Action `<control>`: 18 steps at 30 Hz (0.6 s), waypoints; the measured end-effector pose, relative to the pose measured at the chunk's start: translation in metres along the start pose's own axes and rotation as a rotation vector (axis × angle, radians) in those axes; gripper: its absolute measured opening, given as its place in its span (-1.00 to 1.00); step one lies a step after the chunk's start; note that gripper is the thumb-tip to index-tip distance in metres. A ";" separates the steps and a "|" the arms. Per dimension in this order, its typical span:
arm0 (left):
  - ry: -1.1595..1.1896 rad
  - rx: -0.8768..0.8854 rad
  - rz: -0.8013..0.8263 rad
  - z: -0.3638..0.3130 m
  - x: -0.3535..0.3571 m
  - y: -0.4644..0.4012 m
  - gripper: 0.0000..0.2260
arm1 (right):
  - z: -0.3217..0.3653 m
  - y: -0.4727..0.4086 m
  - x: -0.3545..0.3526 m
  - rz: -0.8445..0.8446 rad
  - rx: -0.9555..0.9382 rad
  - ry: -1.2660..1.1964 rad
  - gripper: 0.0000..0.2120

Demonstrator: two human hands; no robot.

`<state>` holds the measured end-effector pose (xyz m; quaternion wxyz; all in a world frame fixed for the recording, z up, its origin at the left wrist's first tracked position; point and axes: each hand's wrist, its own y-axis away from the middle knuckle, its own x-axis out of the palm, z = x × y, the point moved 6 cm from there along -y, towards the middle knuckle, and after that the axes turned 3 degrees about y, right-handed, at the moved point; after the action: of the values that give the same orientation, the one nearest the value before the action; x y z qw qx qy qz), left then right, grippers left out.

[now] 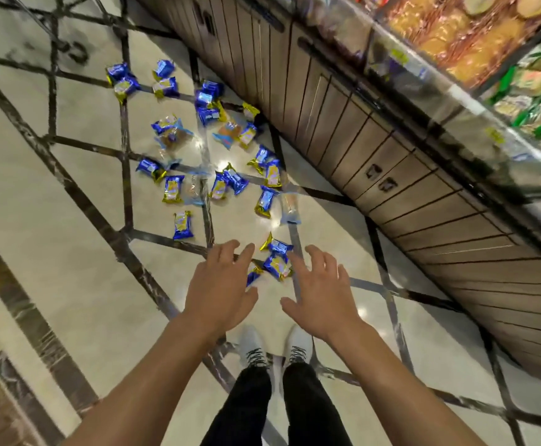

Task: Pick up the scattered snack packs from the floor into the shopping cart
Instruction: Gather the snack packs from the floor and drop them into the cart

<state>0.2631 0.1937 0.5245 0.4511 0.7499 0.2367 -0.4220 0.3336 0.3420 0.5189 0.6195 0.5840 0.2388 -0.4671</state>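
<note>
None of the snack packs (221, 185) is seen gathered yet: all visible ones lie scattered on the floor (70, 194) beside the shelf cabinet (391, 156), no shopping cart is in view, and the left hand (219, 294) and right hand (322, 297) are held spread and empty above the nearest packs.

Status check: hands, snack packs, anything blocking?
Left hand and right hand open, empty, above the nearest snack packs. All packs on the floor, none picked. Cart not in view. Nothing in the way.
</note>
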 end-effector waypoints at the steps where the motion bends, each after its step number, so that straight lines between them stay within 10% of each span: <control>1: -0.004 0.006 0.010 0.006 0.011 -0.006 -0.32 | 0.001 -0.008 0.013 0.015 -0.012 -0.004 -0.24; 18: 0.084 0.040 -0.042 0.113 0.343 -0.207 -0.31 | -0.068 -0.257 0.341 0.063 -0.135 0.093 -0.26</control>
<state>0.2457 0.1858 0.1088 0.4168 0.7708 0.2627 -0.4039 0.2836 0.3343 0.0899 0.6599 0.5692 0.2799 -0.4028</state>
